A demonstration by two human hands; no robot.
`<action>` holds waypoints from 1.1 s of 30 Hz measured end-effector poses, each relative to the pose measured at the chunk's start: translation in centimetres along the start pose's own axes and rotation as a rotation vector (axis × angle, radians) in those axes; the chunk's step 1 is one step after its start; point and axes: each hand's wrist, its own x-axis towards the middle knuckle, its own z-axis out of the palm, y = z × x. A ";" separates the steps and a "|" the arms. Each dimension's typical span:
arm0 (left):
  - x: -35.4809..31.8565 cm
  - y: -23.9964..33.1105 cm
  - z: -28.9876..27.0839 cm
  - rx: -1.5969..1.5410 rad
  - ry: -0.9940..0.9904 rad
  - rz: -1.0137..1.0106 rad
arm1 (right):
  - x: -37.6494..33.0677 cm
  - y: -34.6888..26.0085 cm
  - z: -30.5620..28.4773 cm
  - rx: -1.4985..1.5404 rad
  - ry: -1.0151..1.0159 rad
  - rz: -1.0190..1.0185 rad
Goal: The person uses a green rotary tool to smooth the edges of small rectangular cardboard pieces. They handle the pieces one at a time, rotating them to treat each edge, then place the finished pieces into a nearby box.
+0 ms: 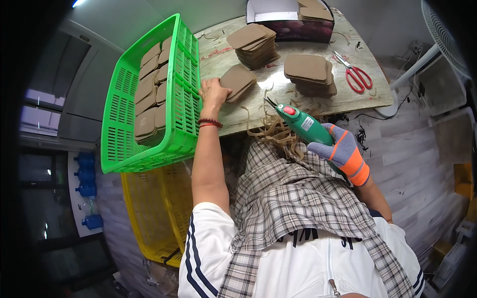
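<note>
Bare, with red bracelets at the wrist, my left hand [214, 94] curls against the left edge of a low stack of brown rounded pieces [238, 82]. Its thumb lies at the stack's near corner; some fingertips are hidden. My right hand [343, 151], in a grey and orange glove, is wrapped round a green handheld electric cutter [303, 124] with a red button. The cutter's forked tip points up and left, over the table's near edge. Brown offcut strips [278, 131] lie heaped at that edge and over the plaid apron [293, 198].
A green basket [112, 124] of brown stacks stands left, above a yellow crate [144, 213]. On the table [223, 54] are a tall stack [251, 44], another stack [308, 72], red-handled scissors [355, 74] and a dark box [293, 30]. A fan [447, 30] stands right.
</note>
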 end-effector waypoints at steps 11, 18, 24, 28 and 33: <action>-2.0 0.0 -0.8 -1.019 0.213 -0.053 | 1.0 1.0 -0.1 -0.052 0.072 -0.031; -8.0 7.8 -1.0 -2.256 0.071 -0.125 | 1.2 0.3 0.2 -0.095 0.162 -0.041; -9.8 12.1 -0.6 -2.492 -0.008 -0.264 | 1.0 0.3 -0.3 -0.135 0.204 -0.056; -10.2 13.2 -0.2 -2.473 0.005 -0.262 | 0.8 0.2 -0.3 0.003 0.182 -0.008; -11.0 13.9 0.2 -2.398 -0.052 -0.232 | 0.7 -0.1 -0.5 0.066 0.173 0.001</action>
